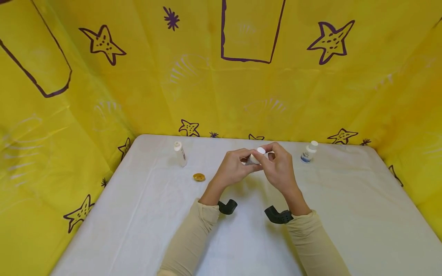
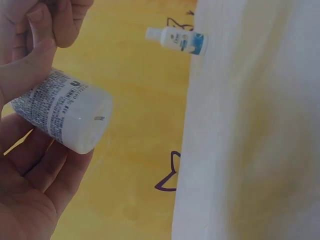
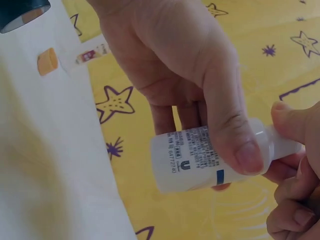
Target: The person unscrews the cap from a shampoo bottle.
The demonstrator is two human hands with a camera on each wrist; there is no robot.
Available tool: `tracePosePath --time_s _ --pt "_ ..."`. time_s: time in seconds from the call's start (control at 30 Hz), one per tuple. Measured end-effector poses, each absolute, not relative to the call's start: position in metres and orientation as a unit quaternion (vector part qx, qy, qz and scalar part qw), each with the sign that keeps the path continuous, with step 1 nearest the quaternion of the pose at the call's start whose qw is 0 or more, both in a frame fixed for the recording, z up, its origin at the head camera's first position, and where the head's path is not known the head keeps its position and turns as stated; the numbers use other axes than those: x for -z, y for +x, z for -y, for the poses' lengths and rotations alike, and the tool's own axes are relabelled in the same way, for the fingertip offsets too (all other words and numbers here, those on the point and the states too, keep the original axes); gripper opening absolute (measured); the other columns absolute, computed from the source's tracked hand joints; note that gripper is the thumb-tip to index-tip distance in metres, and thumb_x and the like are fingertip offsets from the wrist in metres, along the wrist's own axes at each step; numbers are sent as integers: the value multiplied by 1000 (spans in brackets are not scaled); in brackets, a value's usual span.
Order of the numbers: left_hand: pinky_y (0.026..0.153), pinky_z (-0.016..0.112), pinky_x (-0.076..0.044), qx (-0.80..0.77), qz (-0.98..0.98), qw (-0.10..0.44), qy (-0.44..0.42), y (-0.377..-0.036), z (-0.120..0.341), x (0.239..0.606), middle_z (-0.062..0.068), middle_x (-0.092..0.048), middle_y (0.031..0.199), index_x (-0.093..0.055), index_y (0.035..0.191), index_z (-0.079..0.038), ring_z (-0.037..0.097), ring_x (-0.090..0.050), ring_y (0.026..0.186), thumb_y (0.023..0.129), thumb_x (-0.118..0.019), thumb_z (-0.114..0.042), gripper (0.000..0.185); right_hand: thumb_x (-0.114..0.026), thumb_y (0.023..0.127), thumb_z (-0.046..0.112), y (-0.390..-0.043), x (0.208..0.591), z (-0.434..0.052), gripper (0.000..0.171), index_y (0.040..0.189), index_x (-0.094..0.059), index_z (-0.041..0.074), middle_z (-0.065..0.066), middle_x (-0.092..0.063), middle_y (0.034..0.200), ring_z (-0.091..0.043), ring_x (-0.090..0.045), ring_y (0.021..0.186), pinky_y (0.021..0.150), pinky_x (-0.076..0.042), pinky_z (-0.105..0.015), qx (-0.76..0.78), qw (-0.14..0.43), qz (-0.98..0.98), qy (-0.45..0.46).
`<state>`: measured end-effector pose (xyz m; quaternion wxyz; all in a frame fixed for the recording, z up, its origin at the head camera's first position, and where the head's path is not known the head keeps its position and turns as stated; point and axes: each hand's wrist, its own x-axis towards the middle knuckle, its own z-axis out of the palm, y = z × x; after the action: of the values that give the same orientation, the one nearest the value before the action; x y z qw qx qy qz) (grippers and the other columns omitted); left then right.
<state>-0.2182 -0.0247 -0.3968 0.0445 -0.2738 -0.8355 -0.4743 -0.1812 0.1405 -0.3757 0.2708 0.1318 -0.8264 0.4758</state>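
Observation:
A small white bottle (image 1: 254,158) with fine printed text is held up over the table, its white cap (image 1: 261,150) at the top. My left hand (image 1: 232,168) grips the bottle's body, the thumb across the printed side in the right wrist view. With thumb and fingers, my right hand (image 1: 279,168) pinches the cap; the right wrist view shows these fingers (image 3: 290,195) at the bottle's top end. In the left wrist view the bottle's base (image 2: 95,122) points away from both hands.
A slim pale bottle (image 1: 180,154) stands at the back left, with an orange-yellow cap (image 1: 199,177) lying near it. A white bottle with a blue label (image 1: 308,152) stands at the back right. Yellow patterned cloth (image 1: 214,92) hangs behind the white-covered table (image 1: 145,230).

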Motion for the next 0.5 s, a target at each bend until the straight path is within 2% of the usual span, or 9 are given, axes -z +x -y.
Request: tracePosePath --time_s 0.27,0.5 --pt "78 25 -56 498 822 14 -276 -220 28 395 -8 -76 110 -75 119 -27 11 -65 93 85 -84 -39 38 -82 87 13 -182 375 -140 24 98 -65 0 -7 -53 73 -15 -36 54 48 -26 -21 -483 266 824 130" --pt "83 26 -57 509 809 -4 -294 -220 32 394 -5 -76 114 -74 123 -24 12 -67 96 87 -82 -34 38 -82 87 12 -180 376 -140 24 98 -65 0 -10 -60 78 -16 -37 53 47 -27 -21 -488 261 821 136"
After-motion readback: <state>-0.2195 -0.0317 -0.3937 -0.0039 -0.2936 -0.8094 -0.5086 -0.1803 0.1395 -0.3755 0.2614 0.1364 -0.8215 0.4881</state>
